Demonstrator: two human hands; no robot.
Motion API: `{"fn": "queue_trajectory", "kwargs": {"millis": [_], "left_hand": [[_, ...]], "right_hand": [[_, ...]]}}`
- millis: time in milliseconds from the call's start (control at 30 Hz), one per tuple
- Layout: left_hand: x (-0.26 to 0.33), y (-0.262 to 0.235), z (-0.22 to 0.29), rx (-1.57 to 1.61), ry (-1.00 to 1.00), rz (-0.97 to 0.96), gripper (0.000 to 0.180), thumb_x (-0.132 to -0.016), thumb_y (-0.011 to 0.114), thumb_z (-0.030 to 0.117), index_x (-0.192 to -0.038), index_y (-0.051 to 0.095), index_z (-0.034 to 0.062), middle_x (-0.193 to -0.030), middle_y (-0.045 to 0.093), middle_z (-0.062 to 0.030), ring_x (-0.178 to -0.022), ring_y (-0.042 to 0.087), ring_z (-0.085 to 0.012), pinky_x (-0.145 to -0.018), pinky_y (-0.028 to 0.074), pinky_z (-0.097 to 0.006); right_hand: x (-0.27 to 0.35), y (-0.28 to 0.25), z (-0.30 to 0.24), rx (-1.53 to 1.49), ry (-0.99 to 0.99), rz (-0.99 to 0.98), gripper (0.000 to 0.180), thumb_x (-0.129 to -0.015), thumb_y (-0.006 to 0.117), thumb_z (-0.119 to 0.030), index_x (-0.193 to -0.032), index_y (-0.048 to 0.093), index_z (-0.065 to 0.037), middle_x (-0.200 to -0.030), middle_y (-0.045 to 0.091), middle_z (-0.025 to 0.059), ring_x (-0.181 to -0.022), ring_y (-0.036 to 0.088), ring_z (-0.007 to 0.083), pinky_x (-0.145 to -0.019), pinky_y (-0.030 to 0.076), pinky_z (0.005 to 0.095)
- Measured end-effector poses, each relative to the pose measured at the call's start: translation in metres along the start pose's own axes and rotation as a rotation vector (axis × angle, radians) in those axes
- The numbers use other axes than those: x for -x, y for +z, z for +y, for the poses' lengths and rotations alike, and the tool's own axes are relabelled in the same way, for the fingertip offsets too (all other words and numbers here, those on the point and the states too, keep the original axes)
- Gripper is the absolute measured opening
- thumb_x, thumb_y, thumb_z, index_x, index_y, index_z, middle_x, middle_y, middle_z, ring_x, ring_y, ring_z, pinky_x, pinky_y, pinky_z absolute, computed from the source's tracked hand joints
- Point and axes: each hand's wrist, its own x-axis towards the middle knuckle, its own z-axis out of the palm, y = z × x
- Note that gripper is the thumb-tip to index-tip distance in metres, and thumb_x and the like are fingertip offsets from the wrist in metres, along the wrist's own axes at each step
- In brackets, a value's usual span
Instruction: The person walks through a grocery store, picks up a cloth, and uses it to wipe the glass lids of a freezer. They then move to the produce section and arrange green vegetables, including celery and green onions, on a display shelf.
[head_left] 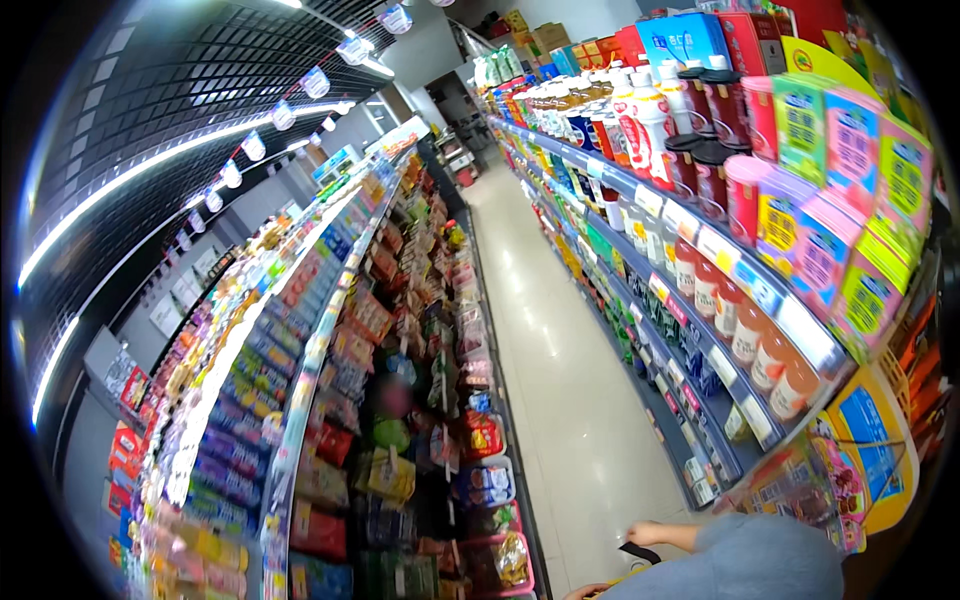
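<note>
A long supermarket aisle ran from the lower centre of the frame toward the upper centre, its pale floor shining. The snack shelves filled the left side; the drink shelves curved across the right. At the bottom right sat a grey sleeve. The right hand lay just beside a black handle, whether gripping it I could not tell. The left hand barely showed at the bottom edge, its grasp unclear.
</note>
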Motion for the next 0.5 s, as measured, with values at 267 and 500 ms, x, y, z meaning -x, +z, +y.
{"fn": "queue_trajectory", "kwargs": {"millis": [267,500], "left_hand": [[-0.182,-0.171,0.078,-0.068,-0.002,0.024,0.030,-0.086,0.058,0.024,-0.106,0.058,0.0026,-0.092,0.063,-0.0136,-0.080,0.059,-0.0226,-0.070,0.048,-0.034],[-0.360,-0.324,0.136,-0.227,0.043,-0.111,0.032,-0.086,0.058,0.029,-0.104,0.059,0.0033,-0.090,0.064,-0.0139,-0.078,0.060,-0.0237,-0.069,0.048,-0.034]], "right_hand": [[-0.165,-0.191,-0.095,-0.428,-0.128,0.014,0.030,-0.084,0.050,-0.028,-0.102,0.064,-0.009,-0.087,0.067,0.0077,-0.081,0.064,0.0225,-0.074,0.049,0.0333],[-0.218,-0.301,-0.068,-0.225,-0.147,0.155,0.032,-0.088,0.048,-0.035,-0.104,0.061,-0.011,-0.085,0.067,0.0063,-0.084,0.064,0.0217,-0.072,0.049,0.0351]]}}
